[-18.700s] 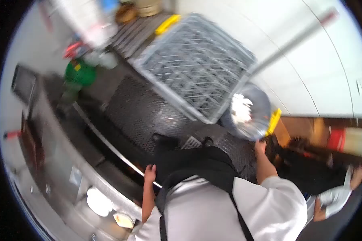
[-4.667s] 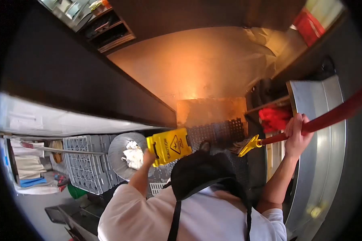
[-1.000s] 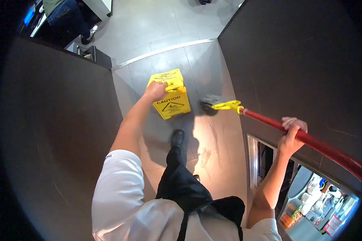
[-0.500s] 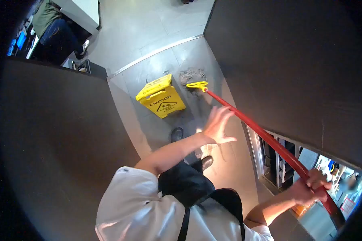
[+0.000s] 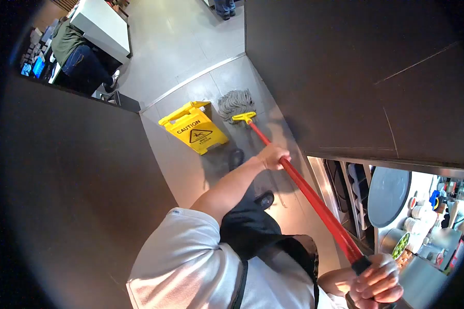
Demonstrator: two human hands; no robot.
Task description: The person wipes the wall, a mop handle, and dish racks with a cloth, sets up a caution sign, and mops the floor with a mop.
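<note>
A mop with a long red handle (image 5: 314,201) slants across the view, its yellow clamp (image 5: 244,117) and grey string head (image 5: 235,103) down on the tiled floor. My left hand (image 5: 274,156) is closed around the lower part of the handle. Near the handle's black-ended top, my right hand (image 5: 379,282) grips it at the lower right. Left of the mop head stands a yellow wet-floor caution sign (image 5: 195,129), apart from it.
Dark walls (image 5: 82,190) flank the narrow passage, with a metal floor strip (image 5: 191,82) across it. A person in a green top (image 5: 67,41) is at a counter, upper left. Another person's legs (image 5: 225,7) show at the top. Shelves with a grey oval tray (image 5: 389,195) are at right.
My left hand, open beside the handle before, is now closed around it. My right hand is lower and nearer the handle's end. The mop head has shifted left in view.
</note>
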